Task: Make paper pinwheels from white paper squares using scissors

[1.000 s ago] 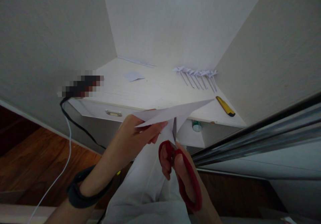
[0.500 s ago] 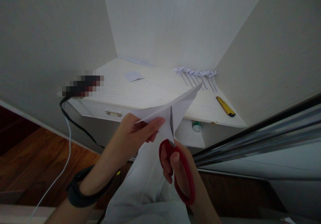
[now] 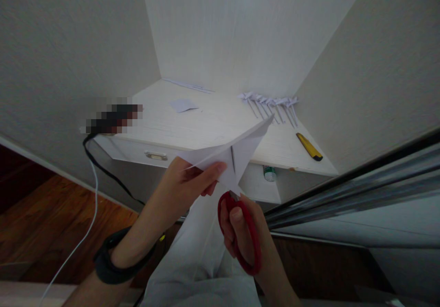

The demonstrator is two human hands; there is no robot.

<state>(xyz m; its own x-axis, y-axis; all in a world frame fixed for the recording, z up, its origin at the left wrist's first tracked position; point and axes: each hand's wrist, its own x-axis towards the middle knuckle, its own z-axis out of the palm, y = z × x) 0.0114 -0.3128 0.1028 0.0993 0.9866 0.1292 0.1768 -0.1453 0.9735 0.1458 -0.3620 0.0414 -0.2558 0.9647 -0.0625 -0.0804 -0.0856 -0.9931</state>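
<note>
A white sheet of paper is pinched in my left hand, with the thumb on top and the fingers underneath. The sheet is folded or curled, and a dark slit runs up from near its lower corner. My right hand is closed around the red handles of a pair of scissors, thumb and fingers through the loops. The scissors' blades lie at the paper's lower corner, their tips mostly hidden by the sheet.
On the white desk lie a small square of paper, thin paper strips, several folded paper pinwheels on sticks and a yellow utility knife. A green can stands below. Cables hang at the left.
The scissors' handles have come closer together and shifted slightly up and left. The gap in the paper looks narrower. My left hand stays nearly still.
</note>
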